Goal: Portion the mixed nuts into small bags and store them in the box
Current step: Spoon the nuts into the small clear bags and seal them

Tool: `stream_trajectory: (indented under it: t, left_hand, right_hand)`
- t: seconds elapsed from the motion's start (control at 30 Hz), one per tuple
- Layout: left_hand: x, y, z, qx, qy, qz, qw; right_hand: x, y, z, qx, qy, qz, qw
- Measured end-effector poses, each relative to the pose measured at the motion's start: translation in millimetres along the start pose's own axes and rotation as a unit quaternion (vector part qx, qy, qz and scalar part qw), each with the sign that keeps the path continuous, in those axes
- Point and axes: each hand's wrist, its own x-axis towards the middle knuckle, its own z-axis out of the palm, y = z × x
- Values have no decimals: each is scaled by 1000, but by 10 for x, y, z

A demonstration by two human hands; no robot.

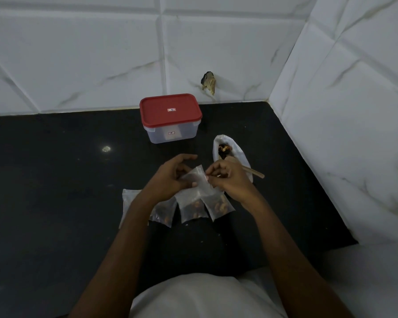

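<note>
A small clear bag (193,191) with nuts at its bottom stands in the middle of the black counter (55,180). My left hand (170,177) pinches its top from the left and my right hand (228,177) pinches it from the right. Two more filled small bags (163,212) (218,206) lie on either side of it, and an empty flat bag (128,203) lies further left. Behind my right hand sits the open white bag of mixed nuts (225,149) with a wooden spoon (254,172) in it. The clear box with a red lid (170,111) stands closed near the wall.
White marble-look tiled walls (101,53) close the counter at the back and on the right, forming a corner. A broken patch (209,81) marks the back wall behind the box. The counter's right part ends at a white ledge (377,271).
</note>
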Motion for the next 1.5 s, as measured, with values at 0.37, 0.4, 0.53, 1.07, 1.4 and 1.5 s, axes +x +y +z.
stream_trajectory:
  t: [0.37,0.4,0.53,1.07,1.4,1.5]
  left_hand:
    - [-88,-36,58,-111,-28,-18,993]
    - [-73,-42,69,-101,-38,-15,994]
    - [-23,-82,118,-96,-65,-12,993]
    - [240,42,501,123,8,73,990]
    - [321,6,623,216,-18,-43,975]
    - [345,66,691,206,-55,-62,975]
  right_hand:
    - [-227,107,-56,71,-57,129,987]
    - [-235,132,-51,83,-65,138,985]
    - [-261,181,-50,96,-18,155,983]
    - [-217,128,-309,27,47,121,991]
    - [206,621,-1003,-318,80,199,924]
    - [228,605,-1021,-332,67,187,922]
